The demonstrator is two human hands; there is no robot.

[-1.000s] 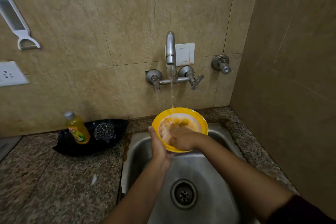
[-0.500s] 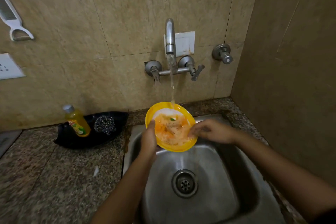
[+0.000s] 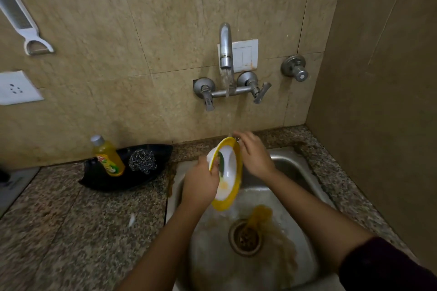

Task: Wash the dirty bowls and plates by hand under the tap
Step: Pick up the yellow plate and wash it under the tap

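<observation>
Bowl [image 3: 229, 172] is hanging on edge over the sink [image 3: 292, 168], long axis running tap [image 3: 225, 54] to drain [image 3: 246, 236], left hand [image 3: 201, 183] gripping its near-left rim, right hand [image 3: 254, 156] pinching the far rim beneath the stream [image 3: 227, 82].

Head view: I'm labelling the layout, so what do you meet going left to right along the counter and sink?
Yellow soap bottle → steel scrubber → left hand → yellow-rimmed bowl → right hand.
</observation>
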